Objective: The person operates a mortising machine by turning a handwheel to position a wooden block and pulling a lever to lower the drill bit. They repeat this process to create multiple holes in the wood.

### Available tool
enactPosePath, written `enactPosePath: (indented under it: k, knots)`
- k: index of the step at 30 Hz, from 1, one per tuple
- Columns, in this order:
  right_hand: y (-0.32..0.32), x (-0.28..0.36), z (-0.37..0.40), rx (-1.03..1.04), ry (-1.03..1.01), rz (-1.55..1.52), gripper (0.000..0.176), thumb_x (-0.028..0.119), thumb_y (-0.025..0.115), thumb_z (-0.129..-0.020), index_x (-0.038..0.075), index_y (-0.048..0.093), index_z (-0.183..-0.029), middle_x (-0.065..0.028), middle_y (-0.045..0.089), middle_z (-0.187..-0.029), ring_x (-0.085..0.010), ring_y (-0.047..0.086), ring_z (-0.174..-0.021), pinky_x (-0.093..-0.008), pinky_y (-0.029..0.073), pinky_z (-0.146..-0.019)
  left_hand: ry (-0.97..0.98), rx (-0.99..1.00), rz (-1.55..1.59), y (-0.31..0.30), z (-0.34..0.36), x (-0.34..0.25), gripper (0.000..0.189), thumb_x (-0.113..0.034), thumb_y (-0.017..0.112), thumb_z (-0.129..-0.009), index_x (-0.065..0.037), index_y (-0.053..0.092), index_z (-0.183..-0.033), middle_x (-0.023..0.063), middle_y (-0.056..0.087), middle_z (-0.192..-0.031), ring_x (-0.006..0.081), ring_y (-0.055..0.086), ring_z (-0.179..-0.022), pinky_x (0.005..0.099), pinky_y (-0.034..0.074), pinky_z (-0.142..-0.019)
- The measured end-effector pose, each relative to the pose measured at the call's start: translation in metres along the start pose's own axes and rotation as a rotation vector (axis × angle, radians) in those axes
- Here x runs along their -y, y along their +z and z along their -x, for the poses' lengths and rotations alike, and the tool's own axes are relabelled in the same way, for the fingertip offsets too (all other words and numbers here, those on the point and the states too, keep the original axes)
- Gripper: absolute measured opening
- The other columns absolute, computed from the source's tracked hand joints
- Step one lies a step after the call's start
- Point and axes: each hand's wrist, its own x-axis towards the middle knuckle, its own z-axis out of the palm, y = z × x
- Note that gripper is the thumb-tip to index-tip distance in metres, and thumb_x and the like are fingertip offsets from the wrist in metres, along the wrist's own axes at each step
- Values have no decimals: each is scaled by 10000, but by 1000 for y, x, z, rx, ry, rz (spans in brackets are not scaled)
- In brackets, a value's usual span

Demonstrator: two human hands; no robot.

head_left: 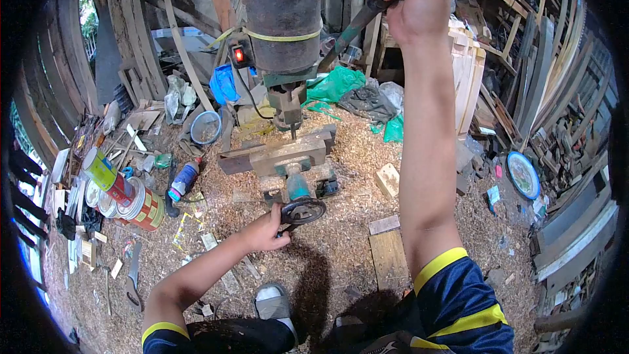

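Note:
My left hand (265, 231) is closed on the handle of a black handwheel (304, 208) at the front of the machine's vise. Raised at the upper right, my right hand (413, 6) wraps round a long lever (352, 31) that runs to the drilling machine (280, 46). Beneath the machine's head, a drill bit (293, 134) points down just over a wooden block (288, 156), which lies across the vise. The machine's switch (239, 54) glows red.
Wood shavings (341, 255) cover the floor. To the left stand paint buckets (145, 206), a spray bottle (185, 179) and a handsaw (134, 275). A wooden board (388, 259) lies near my feet. Stacked lumber (557, 59) lines the right side.

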Motion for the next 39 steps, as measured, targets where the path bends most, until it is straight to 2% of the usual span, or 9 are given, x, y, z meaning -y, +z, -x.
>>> enactPosePath:
  k: [10, 14, 16, 22, 28, 30, 33, 37, 39]
  knots:
    - [3, 0, 4, -11, -19, 3, 439, 326, 451, -1050, 139, 418, -653, 9, 373, -511, -133, 365, -448, -301, 345, -512, 42, 28, 13, 4, 0, 13, 750, -291, 668, -887, 147, 265, -1343, 329, 633, -865, 493, 676, -794, 523, 574, -757]
    - [-5, -10, 33, 10, -206, 55, 467, 312, 440, -1061, 89, 437, -651, -15, 399, -542, -119, 357, -468, -294, 315, -491, -74, 147, -128, -16, -1, -8, 790, -324, 688, -899, 142, 239, -1351, 303, 634, -810, 492, 663, -728, 522, 571, -701]
    - [-16, -13, 73, 114, -316, 65, 472, 308, 446, -1043, 42, 455, -654, -39, 422, -573, -116, 366, -488, -288, 291, -481, 244, -59, -86, 1, 3, 18, 869, -338, 717, -908, 149, 173, -1381, 271, 627, -754, 481, 640, -647, 529, 554, -622]
    - [-15, -8, 139, 101, -240, 72, 438, 333, 461, -982, 38, 461, -658, -52, 404, -575, -136, 357, -522, -315, 242, -511, 278, -105, -103, 5, 4, 17, 986, -336, 750, -913, 176, 71, -1413, 223, 614, -709, 440, 621, -583, 503, 519, -526]
    - [-14, -8, 142, 58, -231, 87, 462, 362, 462, -973, 43, 450, -639, -40, 394, -572, -151, 345, -518, -319, 240, -510, 161, -86, -82, -2, 1, 1, 984, -509, 801, -861, 147, 250, -1343, 218, 602, -682, 436, 629, -581, 499, 523, -538]
    - [-16, -14, 148, 61, -308, -10, 402, 384, 418, -1008, 126, 518, -717, 1, 464, -578, -179, 455, -567, -381, 366, -644, 113, -39, -111, -17, -4, -11, 985, -560, 803, -840, 132, 288, -1315, 217, 603, -686, 435, 638, -594, 499, 535, -560]
    - [-28, -22, 178, 209, -482, 67, 522, 389, 473, -986, 101, 465, -551, -14, 478, -555, -201, 462, -514, -376, 337, -539, 41, 45, -135, -19, -5, -15, 1005, -647, 796, -812, 110, 331, -1283, 209, 611, -701, 431, 660, -627, 498, 556, -604]
    - [-30, -54, 285, 41, -376, 285, 679, 472, 402, -1084, 112, 485, -515, -8, 487, -513, -208, 494, -500, -403, 467, -658, 47, 30, -127, -20, -8, -14, 1029, -709, 768, -808, 95, 338, -1285, 188, 628, -729, 421, 691, -666, 485, 578, -638]
    - [-30, -61, 296, 27, -374, 272, 631, 459, 446, -1041, 122, 496, -510, -8, 495, -492, -203, 494, -477, -405, 455, -653, 41, 24, -96, -21, -10, -17, 1027, -708, 764, -814, 92, 331, -1289, 176, 629, -726, 410, 688, -650, 485, 577, -629]
